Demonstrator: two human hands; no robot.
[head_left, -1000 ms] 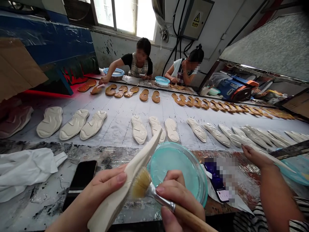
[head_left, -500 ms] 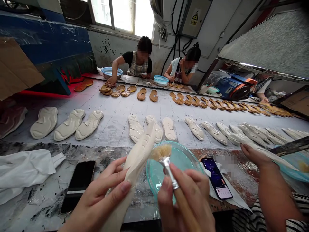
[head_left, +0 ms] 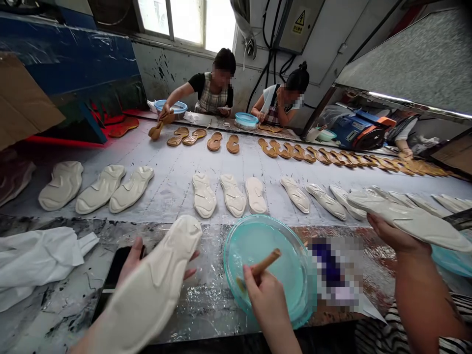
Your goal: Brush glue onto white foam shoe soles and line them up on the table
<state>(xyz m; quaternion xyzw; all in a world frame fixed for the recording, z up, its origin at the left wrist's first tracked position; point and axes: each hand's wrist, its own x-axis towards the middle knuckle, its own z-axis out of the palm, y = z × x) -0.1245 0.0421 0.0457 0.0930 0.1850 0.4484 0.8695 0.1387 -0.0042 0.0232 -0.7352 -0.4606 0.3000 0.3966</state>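
Both hands are closed on something: the left hand (head_left: 134,260) grips a white sole (head_left: 147,290) from beneath, its moulded face up over the surface (head_left: 206,305), while the right hand (head_left: 263,300) pinches a brush (head_left: 260,268) — bristles apparently dipped in the teal bowl (head_left: 295,314). Just left lies a dark phone (head_left: 116,270). At right, a co-worker's hand (head_left: 393,236) lifts another sole (head_left: 405,219). Beyond — rows of white soles (head_left: 232,194), then tan soles (head_left: 295,153).
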